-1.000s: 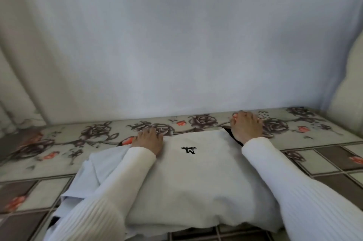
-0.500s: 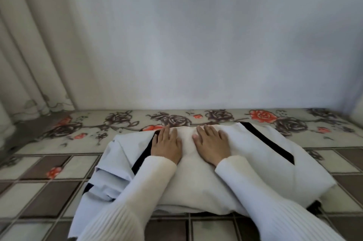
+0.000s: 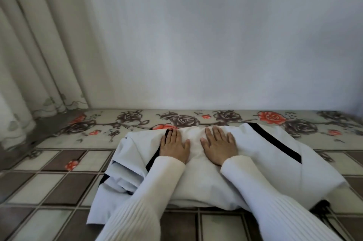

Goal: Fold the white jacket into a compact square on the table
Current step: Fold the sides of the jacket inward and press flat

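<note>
The white jacket (image 3: 275, 162) lies partly folded on the table (image 3: 59, 181), with black stripes showing on its left and right flaps. My left hand (image 3: 173, 146) rests flat on the jacket's far middle, fingers spread, beside the left black stripe. My right hand (image 3: 219, 145) lies flat next to it, palm down. Both hands press the cloth and hold nothing. Loose layers of the jacket bunch at the left, and a black cord sticks out at the lower right.
The table wears a cloth with a rose border (image 3: 271, 118) and brown and cream squares. A plain white wall (image 3: 196, 44) stands right behind it. A pale curtain (image 3: 29, 54) hangs at the left.
Both hands came from the jacket's far corners to its middle and now lie flat side by side. The side flaps with black stripes have come into sight.
</note>
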Tool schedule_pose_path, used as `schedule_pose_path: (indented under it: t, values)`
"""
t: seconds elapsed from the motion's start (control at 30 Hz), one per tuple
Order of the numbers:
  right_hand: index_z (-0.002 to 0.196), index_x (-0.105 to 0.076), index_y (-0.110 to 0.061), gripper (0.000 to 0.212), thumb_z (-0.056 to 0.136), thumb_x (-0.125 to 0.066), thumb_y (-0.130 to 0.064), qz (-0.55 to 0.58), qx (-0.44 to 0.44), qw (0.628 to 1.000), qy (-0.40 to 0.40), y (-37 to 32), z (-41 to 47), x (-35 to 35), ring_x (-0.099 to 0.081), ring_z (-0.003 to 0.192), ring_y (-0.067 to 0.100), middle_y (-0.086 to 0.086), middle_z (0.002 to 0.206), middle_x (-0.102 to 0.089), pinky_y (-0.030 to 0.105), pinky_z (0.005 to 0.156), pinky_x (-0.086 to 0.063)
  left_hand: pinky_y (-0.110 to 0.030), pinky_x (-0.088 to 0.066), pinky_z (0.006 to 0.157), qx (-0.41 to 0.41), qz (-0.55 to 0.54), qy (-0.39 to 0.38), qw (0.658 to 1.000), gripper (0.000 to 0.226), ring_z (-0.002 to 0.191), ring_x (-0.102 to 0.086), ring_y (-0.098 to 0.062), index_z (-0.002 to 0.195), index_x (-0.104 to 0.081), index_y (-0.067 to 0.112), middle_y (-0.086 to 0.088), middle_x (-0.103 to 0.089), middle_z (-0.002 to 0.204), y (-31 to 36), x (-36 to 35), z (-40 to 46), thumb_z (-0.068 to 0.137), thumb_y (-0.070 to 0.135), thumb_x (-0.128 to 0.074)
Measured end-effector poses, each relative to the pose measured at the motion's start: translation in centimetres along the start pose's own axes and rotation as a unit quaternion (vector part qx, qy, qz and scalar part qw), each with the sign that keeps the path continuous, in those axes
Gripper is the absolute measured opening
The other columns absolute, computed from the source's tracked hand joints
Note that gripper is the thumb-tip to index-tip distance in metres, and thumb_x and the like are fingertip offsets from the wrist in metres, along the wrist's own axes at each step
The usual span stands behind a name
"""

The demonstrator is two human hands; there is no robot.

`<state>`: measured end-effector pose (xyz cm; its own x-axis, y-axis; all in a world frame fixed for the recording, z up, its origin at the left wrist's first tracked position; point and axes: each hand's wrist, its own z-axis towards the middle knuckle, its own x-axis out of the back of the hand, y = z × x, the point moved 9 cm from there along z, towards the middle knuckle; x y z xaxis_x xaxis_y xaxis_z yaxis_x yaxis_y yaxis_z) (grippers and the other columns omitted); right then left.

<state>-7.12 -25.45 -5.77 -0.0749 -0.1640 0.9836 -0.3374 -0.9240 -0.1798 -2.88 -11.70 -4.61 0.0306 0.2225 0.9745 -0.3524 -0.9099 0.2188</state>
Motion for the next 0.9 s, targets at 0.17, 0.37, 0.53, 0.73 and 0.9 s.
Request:
schedule_pose_path:
  t: [0.17,0.37,0.53,0.73,0.9]
  values:
    - [0.15,-0.017,-0.022,0.056,0.098,-0.016,-0.044,-0.016,-0.009,1.0,-0.003,-1.0,-0.4,1.9,-0.008,0.148,0.018,0.003,0.16,-0.009,0.047,0.119,-0.007,-0.036,0.0,0.121,-0.014,0.042,0.008,0.999,0.061,0.149,-0.004,-0.017,0.151,-0.009,0.009,-0.004,-0.004,0.161,-1.2,2.4,-0.6,0.1,0.04,-0.02]
    - [0.148,-0.023,-0.015,0.054,0.1,-0.022,-0.039,0.012,0.044,0.999,0.017,-5.8,-0.6,4.2,-0.009,0.148,0.019,0.005,0.16,-0.011,0.045,0.118,-0.008,-0.038,-0.002,0.121,0.042,0.015,0.033,0.998,0.057,0.149,-0.006,-0.019,0.15,-0.013,0.01,-0.004,-0.008,0.16,-5.2,5.4,-1.2,0.1,0.036,-0.023]
    - [0.152,-0.013,-0.019,0.058,0.1,-0.021,-0.043,0.008,0.114,0.993,-0.015,-11.8,-1.3,2.6,-0.002,0.149,0.019,0.003,0.161,-0.003,0.045,0.119,-0.004,-0.038,-0.012,0.119,0.147,-0.019,0.026,0.989,0.058,0.146,-0.014,-0.025,0.149,-0.016,0.008,-0.01,-0.015,0.158,-11.7,5.5,-3.1,0.099,0.035,-0.026]
    - [0.152,-0.001,-0.024,0.06,0.099,-0.013,-0.048,-0.004,0.1,0.995,-0.026,-11.7,-1.9,-0.9,0.006,0.149,0.016,0.0,0.161,0.005,0.042,0.119,0.001,-0.038,-0.017,0.117,0.242,-0.087,0.023,0.966,0.062,0.144,-0.021,-0.027,0.146,-0.02,0.008,-0.014,-0.022,0.155,-15.8,2.8,-5.3,0.098,0.045,-0.027]
    - [0.152,0.0,-0.026,0.059,0.098,-0.012,-0.049,-0.014,0.09,0.995,-0.031,-11.6,-1.8,-1.6,0.007,0.149,0.016,-0.002,0.161,0.006,0.041,0.119,0.003,-0.038,-0.02,0.115,0.255,-0.064,0.026,0.965,0.069,0.142,-0.023,-0.029,0.147,-0.017,0.004,-0.015,-0.024,0.154,-16.2,2.5,-5.1,0.096,0.049,-0.029]
